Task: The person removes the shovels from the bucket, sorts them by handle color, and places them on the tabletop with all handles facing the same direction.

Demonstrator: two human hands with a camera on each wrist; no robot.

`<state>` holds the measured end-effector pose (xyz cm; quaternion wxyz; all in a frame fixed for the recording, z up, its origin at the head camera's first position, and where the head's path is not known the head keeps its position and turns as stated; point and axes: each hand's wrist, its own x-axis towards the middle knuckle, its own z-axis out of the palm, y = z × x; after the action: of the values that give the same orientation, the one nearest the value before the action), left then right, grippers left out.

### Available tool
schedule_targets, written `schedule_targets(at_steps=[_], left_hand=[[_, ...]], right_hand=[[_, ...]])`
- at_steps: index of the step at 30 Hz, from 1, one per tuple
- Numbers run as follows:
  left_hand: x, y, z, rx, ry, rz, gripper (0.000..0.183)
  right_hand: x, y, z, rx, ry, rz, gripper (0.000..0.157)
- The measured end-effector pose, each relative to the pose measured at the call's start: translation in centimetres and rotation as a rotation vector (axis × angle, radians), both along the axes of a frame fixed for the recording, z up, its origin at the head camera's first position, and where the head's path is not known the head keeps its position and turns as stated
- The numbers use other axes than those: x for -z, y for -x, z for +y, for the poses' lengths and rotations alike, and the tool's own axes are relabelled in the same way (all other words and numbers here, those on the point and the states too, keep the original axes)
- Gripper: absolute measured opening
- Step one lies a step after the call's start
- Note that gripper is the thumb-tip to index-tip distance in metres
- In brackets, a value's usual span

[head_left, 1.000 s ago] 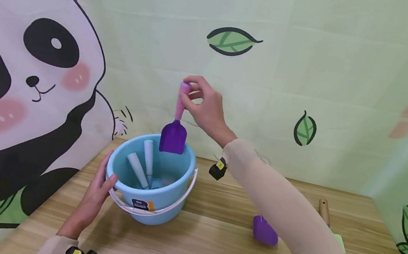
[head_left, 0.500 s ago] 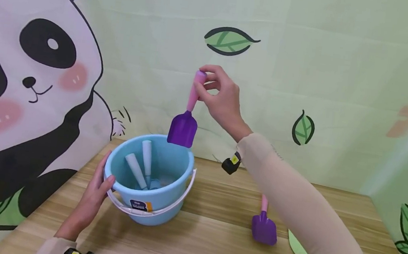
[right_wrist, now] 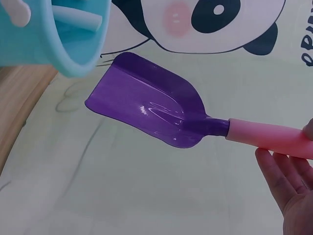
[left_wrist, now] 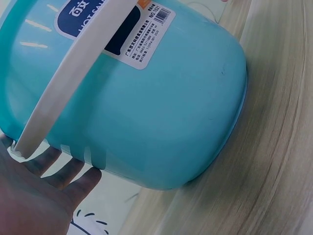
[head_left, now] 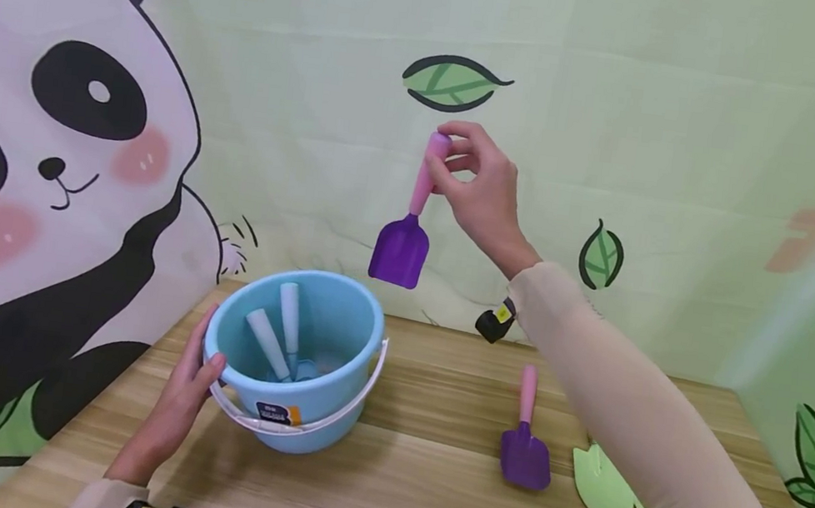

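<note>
My right hand (head_left: 488, 192) pinches the pink handle of a toy shovel (head_left: 400, 251) near its top. The shovel's purple blade points down, in the air above and right of the bucket's rim. In the right wrist view the blade (right_wrist: 146, 100) shows whole. My left hand (head_left: 175, 399) grips the rim of a light blue bucket (head_left: 331, 392) at its left side, thumb at the front; in the left wrist view several fingers (left_wrist: 85, 186) lie along its wall. Inside the bucket lean two tools with pale blue handles (head_left: 290, 316); their lower ends are partly hidden.
A second purple shovel (head_left: 525, 458) with a pink handle lies on the wooden table (head_left: 425, 499), right of the bucket. Beside it lies a light green tool (head_left: 602, 484), partly covered by my right sleeve. A panda-printed cloth hangs behind.
My right hand has carried the shovel up and rightward, from over the bucket's opening to beyond its rim. The second shovel has come out from behind the arm. My left hand keeps its grip.
</note>
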<state>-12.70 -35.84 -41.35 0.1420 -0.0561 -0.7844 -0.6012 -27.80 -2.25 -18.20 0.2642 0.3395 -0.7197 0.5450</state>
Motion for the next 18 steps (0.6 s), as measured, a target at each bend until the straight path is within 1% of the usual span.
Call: schedule_targets(at_steps=[5, 9, 13, 18], left_hand=[[0.0, -0.1, 0.0, -0.001, 0.001, -0.003, 0.062], [-0.1, -0.3, 0.1, -0.004, 0.003, -0.008, 0.062], [-0.2, -0.3, 0.1, -0.005, 0.003, -0.008, 0.062], [-0.2, -0.2, 0.2, 0.001, 0.004, -0.01, 0.062]], right_hand=[[0.2, 0.7, 1.5, 0.035, -0.011, -0.006, 0.032], [1.0, 2.4, 2.6, 0.052, -0.013, -0.002, 0.033], [2.0, 4.3, 3.8, 0.069, -0.02, -0.019, 0.036], [2.7, 5.1, 5.4, 0.08, -0.024, -0.034, 0.038]])
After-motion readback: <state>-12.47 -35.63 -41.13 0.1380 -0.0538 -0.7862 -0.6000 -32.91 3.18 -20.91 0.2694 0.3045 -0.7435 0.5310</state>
